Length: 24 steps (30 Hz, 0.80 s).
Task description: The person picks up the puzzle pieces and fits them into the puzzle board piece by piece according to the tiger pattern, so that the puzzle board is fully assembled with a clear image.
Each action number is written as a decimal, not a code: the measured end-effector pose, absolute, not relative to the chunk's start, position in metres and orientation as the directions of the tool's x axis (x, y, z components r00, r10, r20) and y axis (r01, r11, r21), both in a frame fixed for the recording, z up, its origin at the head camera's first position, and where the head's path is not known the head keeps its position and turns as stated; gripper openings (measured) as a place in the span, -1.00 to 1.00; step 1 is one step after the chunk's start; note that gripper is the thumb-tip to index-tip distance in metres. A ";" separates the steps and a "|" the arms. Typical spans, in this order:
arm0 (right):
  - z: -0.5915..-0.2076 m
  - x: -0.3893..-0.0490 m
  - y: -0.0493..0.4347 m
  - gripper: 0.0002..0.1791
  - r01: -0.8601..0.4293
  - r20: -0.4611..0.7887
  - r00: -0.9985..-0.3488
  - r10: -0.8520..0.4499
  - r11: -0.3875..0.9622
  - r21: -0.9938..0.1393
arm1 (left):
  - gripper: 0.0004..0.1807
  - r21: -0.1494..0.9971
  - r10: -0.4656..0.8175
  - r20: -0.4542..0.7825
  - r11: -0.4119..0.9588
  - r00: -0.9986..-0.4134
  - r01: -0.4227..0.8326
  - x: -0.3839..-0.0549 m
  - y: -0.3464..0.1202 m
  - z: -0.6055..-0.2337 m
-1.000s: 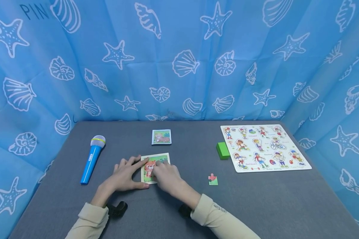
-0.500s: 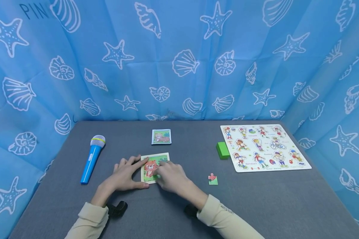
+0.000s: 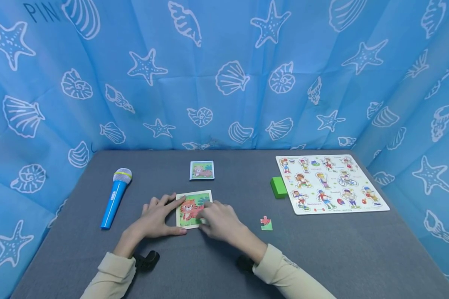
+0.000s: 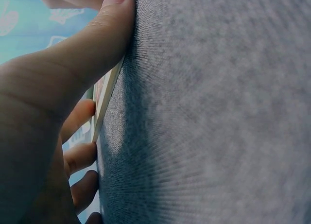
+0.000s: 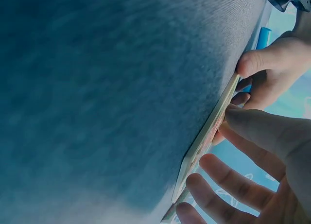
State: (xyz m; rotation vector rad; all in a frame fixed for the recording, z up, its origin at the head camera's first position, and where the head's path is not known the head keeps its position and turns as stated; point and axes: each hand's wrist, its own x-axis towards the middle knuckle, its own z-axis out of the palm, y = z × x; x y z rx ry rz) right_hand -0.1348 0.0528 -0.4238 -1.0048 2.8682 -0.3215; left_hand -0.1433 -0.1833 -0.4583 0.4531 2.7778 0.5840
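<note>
A small square jigsaw puzzle [image 3: 188,209] with an orange tiger on green lies in a pale frame on the table. My left hand [image 3: 155,220] steadies its left side, index finger at the upper left corner and thumb by the lower edge. Its fingers are spread in the left wrist view. My right hand [image 3: 221,221] rests over the puzzle's right part, hiding that side. In the right wrist view the right thumb [image 5: 248,119] touches the puzzle, while the other fingers extend loosely above. A loose puzzle piece [image 3: 266,224], red and green, lies to the right.
Behind the puzzle lies a second small framed picture [image 3: 202,170]. A blue toy microphone [image 3: 115,200] is at the left. At the right, a green block [image 3: 278,188] sits beside a white board [image 3: 331,185] of sports figures. A blue shell-print curtain [image 3: 224,112] encloses the table.
My right hand has shifted rightward over the puzzle, uncovering more of the tiger picture. The left hand keeps its place, and the loose piece has not moved.
</note>
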 end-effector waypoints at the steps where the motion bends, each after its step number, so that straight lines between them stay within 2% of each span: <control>1: -0.424 -0.135 0.054 -0.84 -0.606 -0.008 -0.781 -0.624 0.762 -0.228 | 0.11 0.427 0.353 -0.191 0.870 -0.916 0.246 -0.143 -0.183 -0.458; 24: -0.427 -0.137 0.075 -0.81 -0.583 -0.008 -0.799 -0.601 0.778 -0.235 | 0.11 0.424 0.360 -0.187 0.869 -0.914 0.255 -0.143 -0.182 -0.458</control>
